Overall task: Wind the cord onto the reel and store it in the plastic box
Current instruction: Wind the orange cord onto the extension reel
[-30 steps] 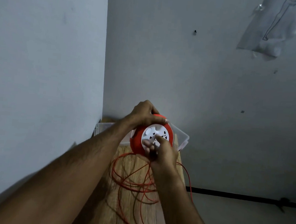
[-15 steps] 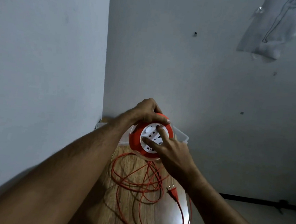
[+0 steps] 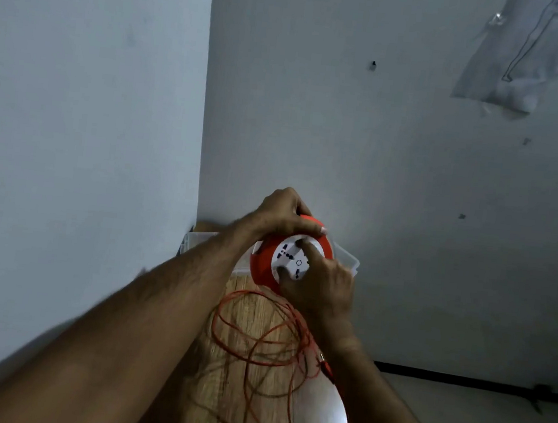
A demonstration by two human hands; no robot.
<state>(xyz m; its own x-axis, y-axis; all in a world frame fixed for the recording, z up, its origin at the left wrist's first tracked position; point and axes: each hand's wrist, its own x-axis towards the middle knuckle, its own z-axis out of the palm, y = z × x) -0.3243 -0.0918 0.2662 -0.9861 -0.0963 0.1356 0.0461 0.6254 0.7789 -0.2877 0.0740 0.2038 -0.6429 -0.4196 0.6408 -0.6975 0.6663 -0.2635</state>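
The reel, orange with a white socket face, is held above the far end of the wooden tabletop, in front of the clear plastic box at the far edge. The left hand grips its upper rim, fingers curled over the top. The right hand is nearer the face, one fingertip pressing on the white disc, the other fingers bent. The cord hangs from the reel's underside and lies in loose loops toward the near edge, so winding must draw it up and away from the person
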